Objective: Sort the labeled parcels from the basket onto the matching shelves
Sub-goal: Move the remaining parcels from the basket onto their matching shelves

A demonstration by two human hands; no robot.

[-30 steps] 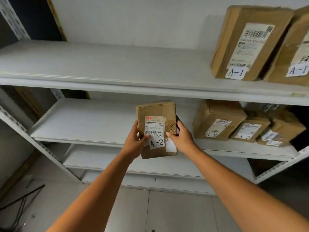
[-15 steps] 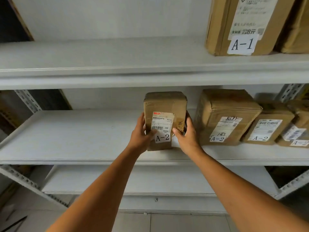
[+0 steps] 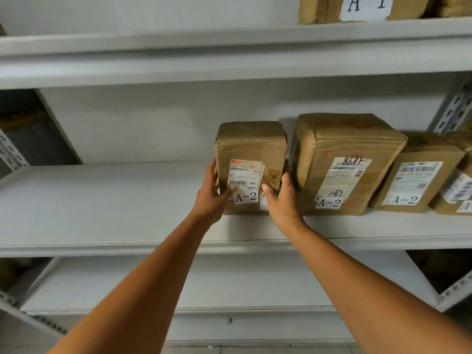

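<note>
this is a parcel storeroom. grey metal shelving [image 3: 102, 205] with perforated uprights [image 3: 453, 111] stands against a plain white wall [image 3: 153, 123], and on it brown taped parcels [image 3: 342, 141] stand in rows, with printed shipping labels [image 3: 419, 172] and codes such as "a-2" [image 3: 329, 202].

The parcel [image 3: 251, 146] is wrapped in creased, matt brown paper under glossy tape; its label [image 3: 245, 181] is smooth white paper; the shelf [image 3: 102, 205] is matt grey painted metal.

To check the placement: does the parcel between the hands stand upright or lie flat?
Upright. The parcel stands on its narrow end on the shelf, taller than wide, A-2 label right way up.
</note>
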